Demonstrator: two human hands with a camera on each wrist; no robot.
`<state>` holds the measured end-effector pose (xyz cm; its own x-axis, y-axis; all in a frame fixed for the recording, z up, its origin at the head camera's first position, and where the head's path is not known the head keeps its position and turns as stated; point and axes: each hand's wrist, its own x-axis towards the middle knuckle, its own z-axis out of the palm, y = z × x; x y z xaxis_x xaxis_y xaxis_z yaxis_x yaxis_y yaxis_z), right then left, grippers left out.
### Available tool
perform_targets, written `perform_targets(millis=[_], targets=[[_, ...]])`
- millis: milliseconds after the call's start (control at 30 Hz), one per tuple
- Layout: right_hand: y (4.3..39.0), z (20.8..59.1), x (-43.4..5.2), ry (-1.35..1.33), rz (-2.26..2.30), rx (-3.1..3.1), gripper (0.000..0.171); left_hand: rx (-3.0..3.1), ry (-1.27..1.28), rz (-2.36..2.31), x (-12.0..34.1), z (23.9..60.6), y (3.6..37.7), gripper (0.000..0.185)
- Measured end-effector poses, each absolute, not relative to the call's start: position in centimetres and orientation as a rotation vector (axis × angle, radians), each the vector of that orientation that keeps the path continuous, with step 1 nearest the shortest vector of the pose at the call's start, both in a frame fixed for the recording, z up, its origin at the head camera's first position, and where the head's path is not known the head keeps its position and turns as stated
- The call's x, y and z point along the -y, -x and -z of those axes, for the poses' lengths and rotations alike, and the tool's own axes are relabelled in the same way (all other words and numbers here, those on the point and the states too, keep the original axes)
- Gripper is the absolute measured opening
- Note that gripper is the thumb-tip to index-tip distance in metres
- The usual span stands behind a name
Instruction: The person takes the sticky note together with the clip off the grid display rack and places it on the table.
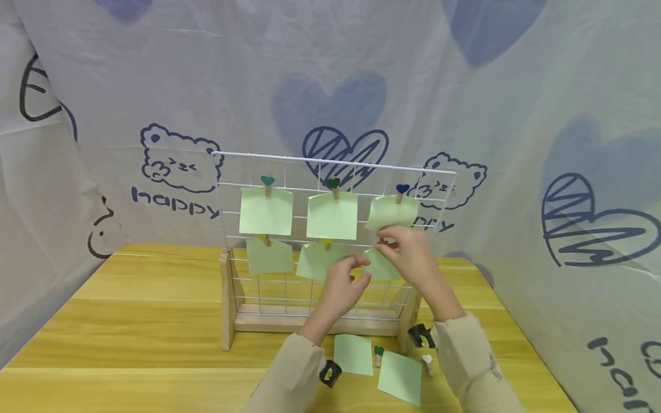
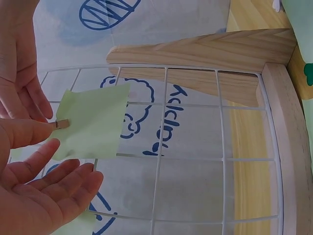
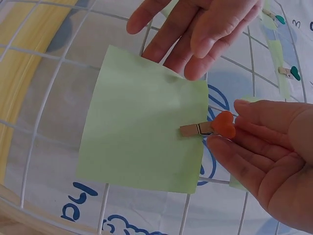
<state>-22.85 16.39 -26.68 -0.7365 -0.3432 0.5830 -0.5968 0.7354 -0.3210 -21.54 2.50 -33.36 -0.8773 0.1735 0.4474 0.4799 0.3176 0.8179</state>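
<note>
A white wire grid stands on a wooden stand with several green notes clipped to it. My right hand pinches the orange heart end of a small wooden clip. That clip sits on a green note at the lower right of the grid. My left hand is relaxed, its fingers at the note's far edge and holding nothing. In the left wrist view the note hangs in front of the wires, with my left palm below it.
Two loose green notes lie on the yellow wooden table in front of the stand, with two loose clips beside them. A printed cloth backdrop surrounds the table.
</note>
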Motion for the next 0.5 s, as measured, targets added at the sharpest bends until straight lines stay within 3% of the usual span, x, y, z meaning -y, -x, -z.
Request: perform_targets(millis=[500], targets=[[23.42,26.47,-16.22,-0.714,-0.598,2.507,0.013,2.207,0.551,1.679,-2.36,33.21,21.70,0.019]])
